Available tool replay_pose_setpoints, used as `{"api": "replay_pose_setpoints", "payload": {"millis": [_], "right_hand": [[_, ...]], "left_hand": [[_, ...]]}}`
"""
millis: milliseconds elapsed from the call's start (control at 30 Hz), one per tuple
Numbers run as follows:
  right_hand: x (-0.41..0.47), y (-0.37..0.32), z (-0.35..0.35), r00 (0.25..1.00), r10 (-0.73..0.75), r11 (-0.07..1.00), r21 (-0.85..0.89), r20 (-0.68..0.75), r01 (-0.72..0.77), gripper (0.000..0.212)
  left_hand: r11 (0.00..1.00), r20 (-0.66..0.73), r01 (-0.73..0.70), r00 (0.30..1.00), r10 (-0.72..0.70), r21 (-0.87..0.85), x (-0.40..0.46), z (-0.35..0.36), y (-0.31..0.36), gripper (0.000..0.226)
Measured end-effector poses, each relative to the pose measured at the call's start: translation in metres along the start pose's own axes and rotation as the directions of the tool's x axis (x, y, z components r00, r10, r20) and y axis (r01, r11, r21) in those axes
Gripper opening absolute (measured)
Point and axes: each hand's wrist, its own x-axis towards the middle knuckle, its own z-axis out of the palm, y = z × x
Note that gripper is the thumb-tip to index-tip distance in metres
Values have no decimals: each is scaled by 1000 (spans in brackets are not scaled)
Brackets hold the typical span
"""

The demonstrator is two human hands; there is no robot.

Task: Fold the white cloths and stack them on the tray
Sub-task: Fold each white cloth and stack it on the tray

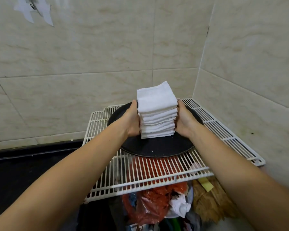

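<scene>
A tall stack of folded white cloths [157,112] stands upright on a round black tray [157,147]. The tray rests on a white wire rack [148,174]. My left hand [132,120] presses flat against the stack's left side. On the opposite side, my right hand [184,121] presses the stack, so the cloths are clamped between both palms. The bottom of the stack touches the tray. My fingers are hidden behind the cloths.
Tiled walls meet in a corner just behind and to the right of the rack. Under the rack sits a bin with red plastic bags [150,200], crumpled paper [180,207] and a straw broom [208,200]. A dark counter [23,172] lies to the left.
</scene>
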Motion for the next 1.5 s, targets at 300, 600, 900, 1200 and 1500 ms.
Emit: {"api": "replay_pose_setpoints", "payload": {"millis": [300,600,900,1200,1500], "right_hand": [[-43,44,31,872,-34,983,142,-488,118,56],[-19,60,106,654,-80,940,161,-752,300,58],[15,32,131,453,12,958,141,-891,251,58],[15,33,118,488,-8,961,128,-873,246,58],[12,-2,3,840,-90,984,83,-535,158,61]], "left_hand": [[959,74,-41,997,21,281,42,-43,37,83],[913,359,-56,928,-102,404,76,-55,43,75],[912,440,-74,890,-122,403,91,-52,48,58],[937,410,-62,908,-91,344,89,-51,48,55],[990,-76,-117,990,123,74,52,-51,5,62]]}}
